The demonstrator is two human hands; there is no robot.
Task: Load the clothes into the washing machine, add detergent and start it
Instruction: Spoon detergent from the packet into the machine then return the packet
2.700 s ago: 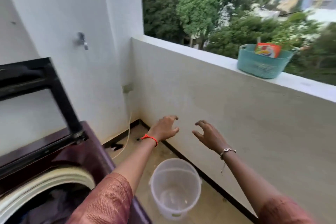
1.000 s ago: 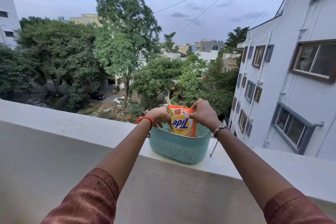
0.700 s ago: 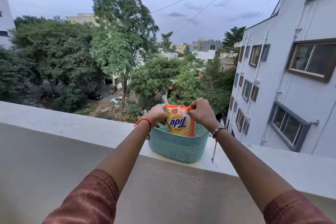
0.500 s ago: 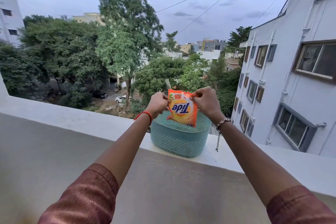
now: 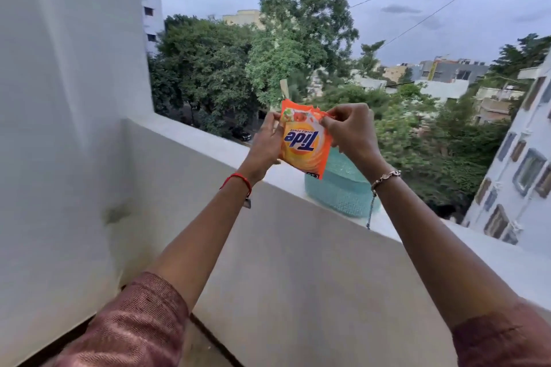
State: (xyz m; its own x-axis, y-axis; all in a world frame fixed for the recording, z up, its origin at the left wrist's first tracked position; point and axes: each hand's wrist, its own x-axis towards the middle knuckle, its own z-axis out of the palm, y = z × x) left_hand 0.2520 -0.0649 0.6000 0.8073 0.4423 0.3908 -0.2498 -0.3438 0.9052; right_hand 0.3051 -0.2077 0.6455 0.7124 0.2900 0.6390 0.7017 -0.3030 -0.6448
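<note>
Balcony setting: a white parapet wall (image 5: 298,247) runs beneath both outstretched arms, with a white side wall to the left of the hands. The left hand (image 5: 267,143) grips the left edge of an orange Tide detergent packet (image 5: 304,146), printed upside down. The right hand (image 5: 350,134) pinches the packet's top right corner between fingertips. The packet is held in the air between the hands. Just below and behind it, a teal basket (image 5: 343,188) rests on the parapet ledge. Beyond are trees and buildings.
</note>
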